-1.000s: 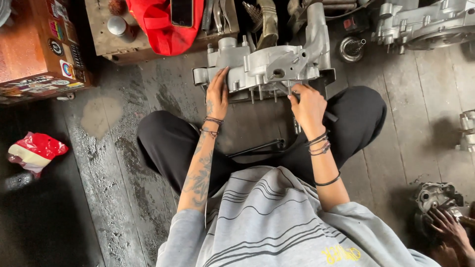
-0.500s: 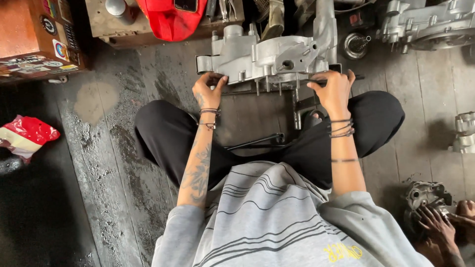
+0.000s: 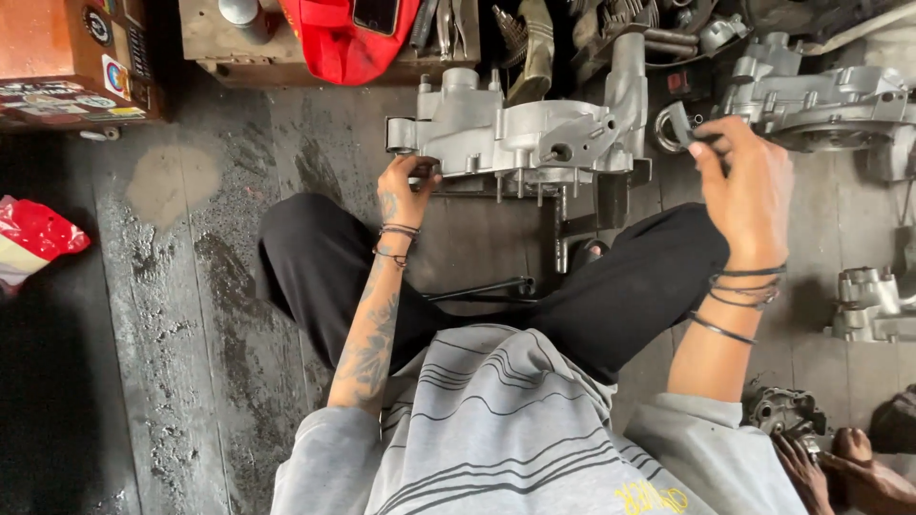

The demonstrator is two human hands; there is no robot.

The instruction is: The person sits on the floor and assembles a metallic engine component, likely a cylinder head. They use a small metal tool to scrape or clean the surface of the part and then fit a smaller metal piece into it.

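Now only the left hand grips the engine case; it could tip, since the right hand pinches a small tool.

right hand off engine casing

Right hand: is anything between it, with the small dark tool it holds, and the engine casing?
Nothing visible blocks it. The right hand holds a small dark tool off the right end of the grey engine casing, with only bare floor between them. The left hand already touches the casing's lower left edge.
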